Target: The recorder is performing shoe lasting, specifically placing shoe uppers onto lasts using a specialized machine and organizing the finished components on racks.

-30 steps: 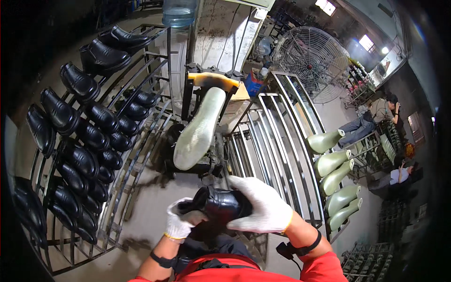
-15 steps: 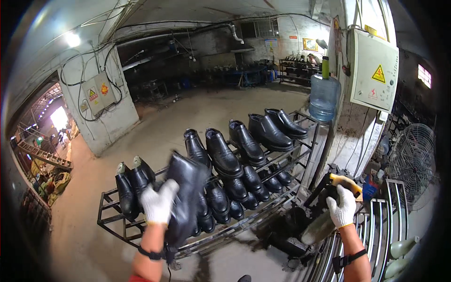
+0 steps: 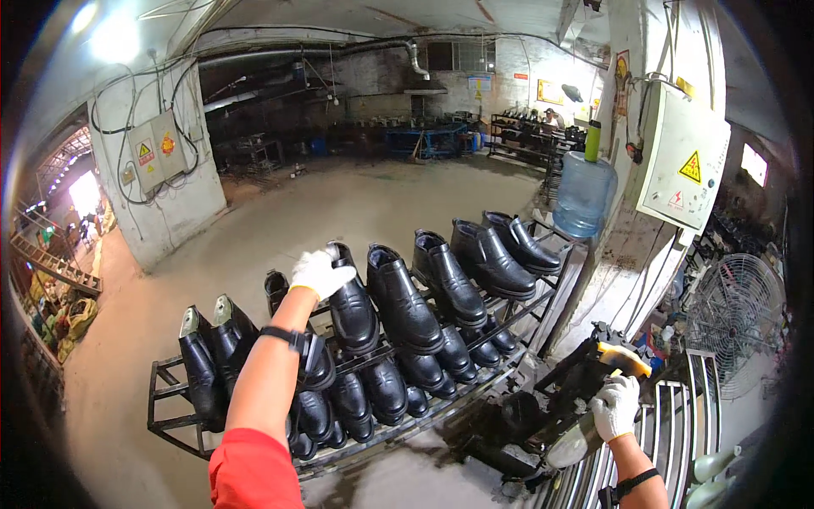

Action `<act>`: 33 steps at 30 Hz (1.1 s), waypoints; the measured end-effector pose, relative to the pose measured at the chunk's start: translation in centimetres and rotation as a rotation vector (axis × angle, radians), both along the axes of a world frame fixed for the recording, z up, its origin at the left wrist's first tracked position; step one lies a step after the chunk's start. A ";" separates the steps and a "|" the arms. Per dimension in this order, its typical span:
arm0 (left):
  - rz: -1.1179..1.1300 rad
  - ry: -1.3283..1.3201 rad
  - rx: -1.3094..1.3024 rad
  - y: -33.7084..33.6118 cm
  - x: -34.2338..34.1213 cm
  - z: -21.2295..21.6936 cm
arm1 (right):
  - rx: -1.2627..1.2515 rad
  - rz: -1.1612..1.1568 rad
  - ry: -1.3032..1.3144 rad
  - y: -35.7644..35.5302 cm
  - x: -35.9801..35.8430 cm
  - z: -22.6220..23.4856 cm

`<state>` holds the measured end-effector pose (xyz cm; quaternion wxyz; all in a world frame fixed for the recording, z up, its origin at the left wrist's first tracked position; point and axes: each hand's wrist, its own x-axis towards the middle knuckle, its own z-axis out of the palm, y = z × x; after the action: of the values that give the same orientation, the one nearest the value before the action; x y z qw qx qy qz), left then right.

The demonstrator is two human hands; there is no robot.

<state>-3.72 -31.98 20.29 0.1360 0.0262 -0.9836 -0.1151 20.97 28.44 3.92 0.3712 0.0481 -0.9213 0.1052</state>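
My left hand (image 3: 320, 273), in a white knit glove, is closed at the collar of a black leather ankle boot (image 3: 354, 312) on the rack's upper level. Its thumb lies over the boot's front. Beside it, partly behind my forearm, stands another black boot (image 3: 275, 291). More boots (image 3: 405, 297) line the rack (image 3: 174, 390). Over at the right, my gloved right hand (image 3: 616, 409) is curled just below a yellow-and-black curved piece (image 3: 626, 359). A short pale stub shows at its fingers; what they hold is unclear.
Two black boots with pale tops (image 3: 200, 365) stand at the rack's left end. A dark machine (image 3: 543, 416) and metal bars (image 3: 670, 416) lie right. Beyond are a water bottle (image 3: 585, 195), an electrical box (image 3: 682, 161) on a pillar and a caged fan (image 3: 736, 322).
The black boot my left hand held has been let go, and that hand has reached farther to another boot's collar. My right hand stays near the yellow-and-black piece. The view has shifted.
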 end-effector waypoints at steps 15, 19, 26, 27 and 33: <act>-0.152 0.533 0.168 13.0 12.2 -3.4 | -0.649 -0.241 -0.351 4.4 5.0 0.7; -0.971 -0.259 0.620 28.4 20.8 -17.6 | -0.430 -0.342 -0.712 5.1 4.3 6.8; -0.566 -2.022 2.029 51.9 28.4 -23.7 | -1.929 0.210 0.060 11.0 11.8 1.6; -0.689 -1.781 1.743 54.5 29.8 -21.7 | -1.689 0.201 0.197 11.5 13.2 2.6; -1.226 -0.648 0.907 68.3 35.6 -20.8 | -1.280 -0.609 0.147 26.1 18.3 0.6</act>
<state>31.90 36.35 -0.53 -0.2650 -0.4304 -0.6719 -0.5414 39.27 54.50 4.51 0.4005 -0.4320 -0.6237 0.5138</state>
